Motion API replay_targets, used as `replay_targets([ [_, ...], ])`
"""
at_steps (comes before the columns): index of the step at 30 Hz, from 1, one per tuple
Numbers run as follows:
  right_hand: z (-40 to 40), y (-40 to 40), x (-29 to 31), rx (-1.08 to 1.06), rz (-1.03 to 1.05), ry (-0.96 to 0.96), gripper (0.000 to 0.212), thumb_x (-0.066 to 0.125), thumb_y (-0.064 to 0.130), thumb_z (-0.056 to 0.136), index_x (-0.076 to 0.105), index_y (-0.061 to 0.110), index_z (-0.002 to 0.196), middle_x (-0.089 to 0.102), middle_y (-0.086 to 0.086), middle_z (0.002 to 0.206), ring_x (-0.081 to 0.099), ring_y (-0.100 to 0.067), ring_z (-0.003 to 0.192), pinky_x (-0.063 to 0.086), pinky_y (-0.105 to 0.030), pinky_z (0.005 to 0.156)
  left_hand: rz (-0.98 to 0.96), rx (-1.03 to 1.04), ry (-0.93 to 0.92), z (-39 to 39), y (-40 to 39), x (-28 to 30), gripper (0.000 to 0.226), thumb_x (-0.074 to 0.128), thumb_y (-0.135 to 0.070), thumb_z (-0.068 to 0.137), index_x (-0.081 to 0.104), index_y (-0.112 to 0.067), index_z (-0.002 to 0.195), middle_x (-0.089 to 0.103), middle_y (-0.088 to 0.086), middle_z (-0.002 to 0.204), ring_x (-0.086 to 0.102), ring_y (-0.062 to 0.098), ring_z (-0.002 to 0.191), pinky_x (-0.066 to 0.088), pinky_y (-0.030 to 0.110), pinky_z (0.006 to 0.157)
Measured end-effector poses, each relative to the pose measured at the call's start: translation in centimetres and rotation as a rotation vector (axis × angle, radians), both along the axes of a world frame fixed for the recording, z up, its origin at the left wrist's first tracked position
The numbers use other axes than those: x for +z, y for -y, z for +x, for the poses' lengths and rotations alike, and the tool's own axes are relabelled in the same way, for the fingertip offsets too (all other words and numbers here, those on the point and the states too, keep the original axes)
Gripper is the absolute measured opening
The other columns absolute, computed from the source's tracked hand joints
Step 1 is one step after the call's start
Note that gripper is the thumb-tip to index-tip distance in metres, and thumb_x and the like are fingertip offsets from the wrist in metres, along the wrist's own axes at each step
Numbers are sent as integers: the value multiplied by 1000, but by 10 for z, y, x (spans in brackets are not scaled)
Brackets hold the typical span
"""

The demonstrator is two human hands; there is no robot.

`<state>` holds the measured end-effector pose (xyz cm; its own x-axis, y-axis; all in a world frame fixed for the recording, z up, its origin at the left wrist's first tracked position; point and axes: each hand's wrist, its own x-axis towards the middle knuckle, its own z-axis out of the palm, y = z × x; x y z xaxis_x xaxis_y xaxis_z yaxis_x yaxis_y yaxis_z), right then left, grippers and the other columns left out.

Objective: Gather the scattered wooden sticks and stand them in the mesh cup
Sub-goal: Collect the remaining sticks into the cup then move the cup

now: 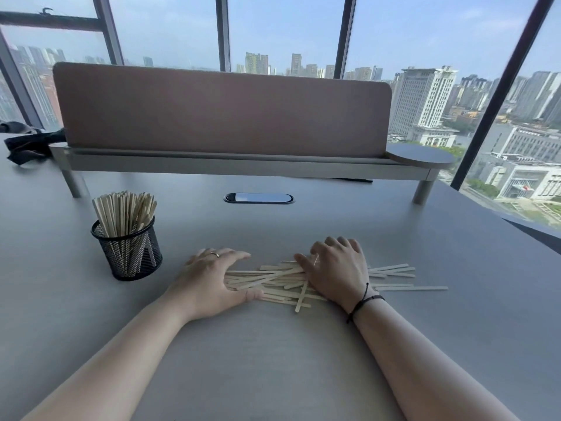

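A heap of flat pale wooden sticks point(273, 281) lies on the grey table point(273, 360), spreading out to the right as far as a long stick point(425, 288). My left hand point(209, 281) rests on the heap's left end with fingers spread and fairly straight. My right hand point(334, 268) lies on the middle of the heap, fingers curled down over the sticks; a stick pokes up by its thumb. Left of my hands stands a black mesh cup point(129, 247) with many sticks point(124, 212) upright in it.
A raised shelf with a brown divider panel point(221, 107) spans the back of the table. An oval cable grommet point(258, 198) sits in the tabletop behind my hands. A dark cloth item point(30, 145) lies at the far left. Windows stand behind.
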<state>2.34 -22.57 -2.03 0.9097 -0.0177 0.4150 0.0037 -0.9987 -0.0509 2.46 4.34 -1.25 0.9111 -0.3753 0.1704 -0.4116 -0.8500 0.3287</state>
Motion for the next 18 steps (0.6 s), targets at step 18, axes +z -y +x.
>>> replay_targets([
  [18,-46,79,0,-120,188,-307,108,18,103,58,36,41,144,37,6,152,23,-17,146,17,-48,118,70,-28,-146,-5,-6,0,127,39,-109,42,27,-47,153,23,-11,166,15,11,154,11,39,125],
])
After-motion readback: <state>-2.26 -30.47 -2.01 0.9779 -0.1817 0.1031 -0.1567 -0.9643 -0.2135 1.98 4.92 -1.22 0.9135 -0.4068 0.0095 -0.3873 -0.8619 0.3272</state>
